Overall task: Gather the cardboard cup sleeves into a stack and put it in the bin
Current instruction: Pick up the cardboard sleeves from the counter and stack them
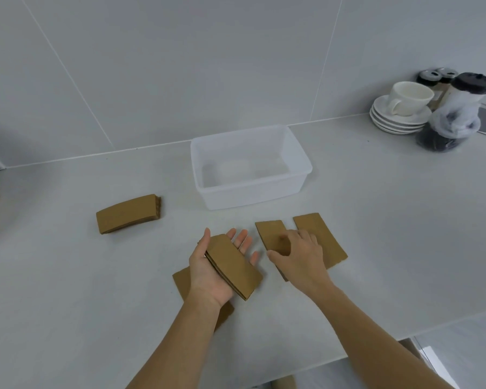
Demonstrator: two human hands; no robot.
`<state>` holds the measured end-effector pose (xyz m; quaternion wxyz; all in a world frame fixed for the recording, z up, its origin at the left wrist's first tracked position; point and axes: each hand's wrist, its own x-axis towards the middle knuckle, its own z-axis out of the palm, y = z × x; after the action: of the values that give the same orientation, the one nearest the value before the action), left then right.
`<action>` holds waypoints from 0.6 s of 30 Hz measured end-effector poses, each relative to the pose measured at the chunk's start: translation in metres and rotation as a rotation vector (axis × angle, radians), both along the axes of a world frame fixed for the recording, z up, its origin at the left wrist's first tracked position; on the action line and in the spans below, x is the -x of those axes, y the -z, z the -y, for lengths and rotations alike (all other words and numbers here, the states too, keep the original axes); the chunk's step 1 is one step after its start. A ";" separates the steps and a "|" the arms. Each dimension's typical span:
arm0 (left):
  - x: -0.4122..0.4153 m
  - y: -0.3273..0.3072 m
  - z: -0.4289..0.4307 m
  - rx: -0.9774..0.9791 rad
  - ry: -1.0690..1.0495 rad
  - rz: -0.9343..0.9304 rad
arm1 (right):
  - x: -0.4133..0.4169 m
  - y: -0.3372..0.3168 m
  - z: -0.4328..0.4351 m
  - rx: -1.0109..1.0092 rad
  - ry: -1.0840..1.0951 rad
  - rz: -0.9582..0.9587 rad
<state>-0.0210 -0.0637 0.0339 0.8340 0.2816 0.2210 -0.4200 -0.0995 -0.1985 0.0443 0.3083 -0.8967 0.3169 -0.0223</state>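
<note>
My left hand (208, 272) lies palm up and holds a small stack of brown cardboard sleeves (233, 266) just above the counter. Under its wrist another flat sleeve (181, 282) rests on the counter. My right hand (298, 252) reaches down over a flat sleeve (271, 233), its fingers spread and touching it. One more sleeve (317, 234) lies just to the right of that hand. A separate pile of sleeves (128, 216) sits at the left. The clear plastic bin (300, 181) stands behind the hands with nothing in it.
At the back right stand white saucers (399, 122) with a white cup (411, 98) on top, beside a bagged stack of dark lids (455, 113) and jars. The tiled wall runs close behind the bin. The counter's front edge (404, 336) is at the lower right.
</note>
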 end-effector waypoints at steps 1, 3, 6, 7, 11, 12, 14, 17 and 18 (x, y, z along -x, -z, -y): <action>0.000 0.000 -0.001 0.000 -0.002 -0.005 | -0.003 -0.006 -0.003 -0.063 -0.010 0.030; 0.000 -0.002 -0.002 0.004 0.004 -0.007 | -0.006 -0.017 -0.011 -0.186 -0.044 0.084; 0.002 -0.006 -0.005 -0.042 0.071 0.036 | -0.009 -0.025 -0.027 -0.279 -0.124 0.121; 0.003 -0.006 -0.006 -0.059 0.088 0.044 | -0.010 -0.025 -0.033 -0.286 -0.147 0.121; 0.004 -0.008 -0.010 -0.014 0.084 0.041 | -0.013 -0.023 -0.051 -0.298 -0.212 0.107; 0.004 -0.008 -0.011 -0.001 0.077 0.037 | -0.013 -0.022 -0.054 -0.299 -0.219 0.105; 0.004 -0.007 -0.011 0.008 0.061 0.040 | -0.013 -0.019 -0.058 -0.298 -0.223 0.112; 0.006 -0.007 -0.012 0.001 0.052 0.045 | -0.011 -0.015 -0.063 -0.301 -0.231 0.116; 0.007 -0.008 -0.012 -0.005 0.056 0.043 | -0.011 -0.014 -0.065 -0.298 -0.239 0.111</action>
<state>-0.0277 -0.0519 0.0419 0.8259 0.2986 0.1961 -0.4363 -0.0882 -0.1340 0.0582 0.4552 -0.8697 0.1904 0.0122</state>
